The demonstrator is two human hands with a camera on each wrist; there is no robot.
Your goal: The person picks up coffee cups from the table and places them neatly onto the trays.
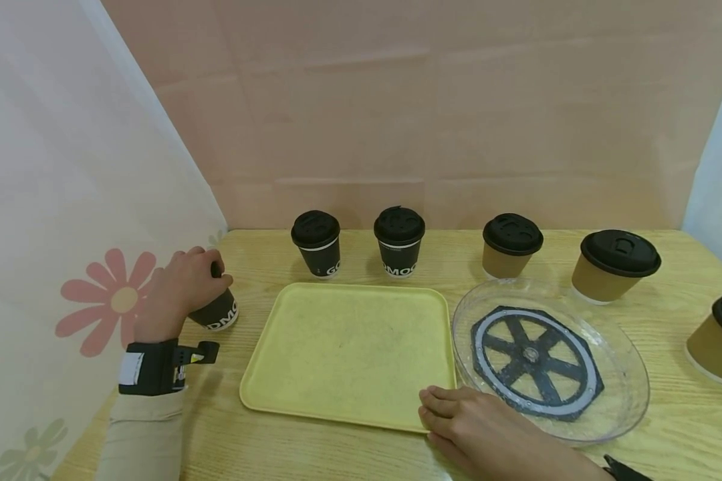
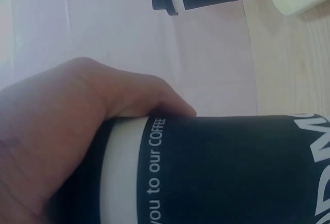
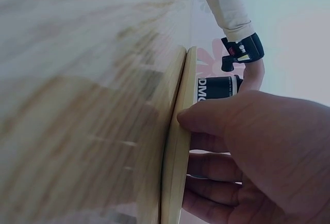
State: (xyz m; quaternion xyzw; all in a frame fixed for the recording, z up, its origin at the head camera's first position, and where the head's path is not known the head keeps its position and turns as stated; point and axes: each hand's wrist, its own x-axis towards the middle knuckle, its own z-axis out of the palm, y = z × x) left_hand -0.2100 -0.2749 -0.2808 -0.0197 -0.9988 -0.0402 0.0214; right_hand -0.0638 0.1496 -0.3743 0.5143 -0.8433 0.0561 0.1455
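Observation:
On the left side of the table, my left hand (image 1: 183, 287) grips a black paper coffee cup (image 1: 218, 311) from above, around its lid end. The left wrist view shows the thumb against the upper side of this cup (image 2: 232, 167), just past its pale rim band; the hand covers most of the lid. A yellow rectangular tray (image 1: 349, 357) lies at the middle of the table. At its near right corner rests my right hand (image 1: 472, 424), fingers extended. Up close in the right wrist view, the thumb and fingertips touch the edge of the tray (image 3: 178, 167).
Behind the tray stand two lidded black cups (image 1: 321, 257) (image 1: 400, 257). Three brown lidded cups (image 1: 505, 262) (image 1: 598, 279) (image 1: 716, 344) stand toward the right. A clear round dish (image 1: 626, 387) with a dark wheel-like pattern sits against the tray's right side. Cloth walls (image 1: 397, 120) enclose the table.

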